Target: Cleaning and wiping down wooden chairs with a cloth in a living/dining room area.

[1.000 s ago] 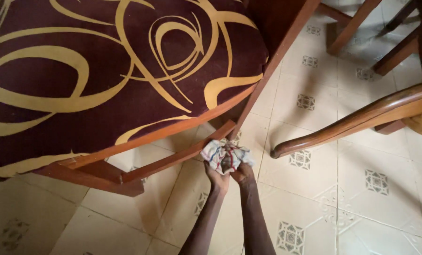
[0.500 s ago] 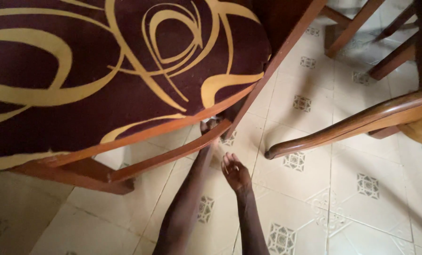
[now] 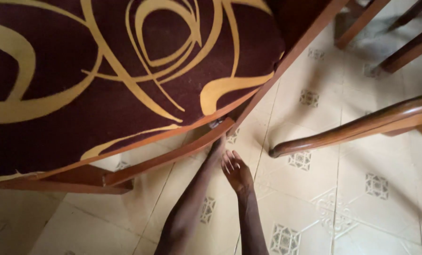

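My left arm reaches forward under a wooden chair, and my left hand (image 3: 217,143) is mostly hidden behind the chair's lower rail (image 3: 173,153). A small scrap of pale cloth (image 3: 215,123) shows just above the rail where the hand ends. My right hand (image 3: 237,170) hovers beside the left wrist, palm up, fingers spread, holding nothing. The chair's seat cushion (image 3: 126,71) is maroon with gold swirls and fills the upper left.
A curved wooden armrest (image 3: 352,127) of another chair juts in from the right, its tip close to my right hand. More wooden chair legs (image 3: 362,21) stand at the top right. The floor (image 3: 362,198) is cream tile with small grey patterns.
A second ago both hands held the bunched cloth at the rail. My left hand has since pushed under the rail with it, and my right hand has let go and opened.
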